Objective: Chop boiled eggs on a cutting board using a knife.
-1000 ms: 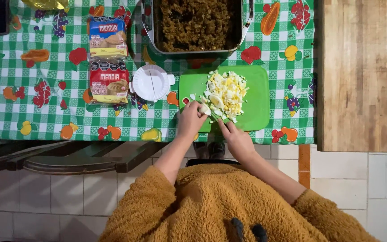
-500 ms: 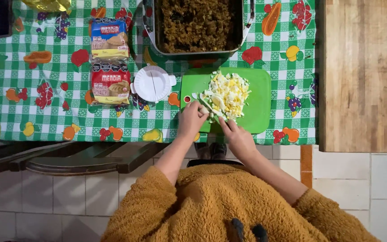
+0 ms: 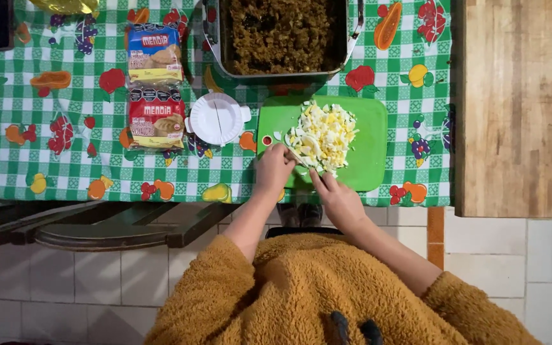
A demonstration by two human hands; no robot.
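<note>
Gripping something thin and pale, perhaps a small knife, the left hand (image 3: 275, 167) has its fingers curled together at the near-left edge of the one pile of chopped egg (image 3: 322, 135). The right hand (image 3: 338, 199) sits at about five o'clock from it, fingers together and stretched toward the pile's near edge; whether they press on the egg I cannot tell. One green cutting board (image 3: 368, 150) carries the pile, with bare green left along its right side and near corner. At nine o'clock from the board lies one round white plastic press (image 3: 217, 119), just beside it. Two packets of dough discs (image 3: 156, 86) lie further left, one above the other. At twelve o'clock one metal pan of brown filling (image 3: 282, 35) nearly touches the board's far edge. To the right, a wooden counter (image 3: 519, 108) offers open surface.
</note>
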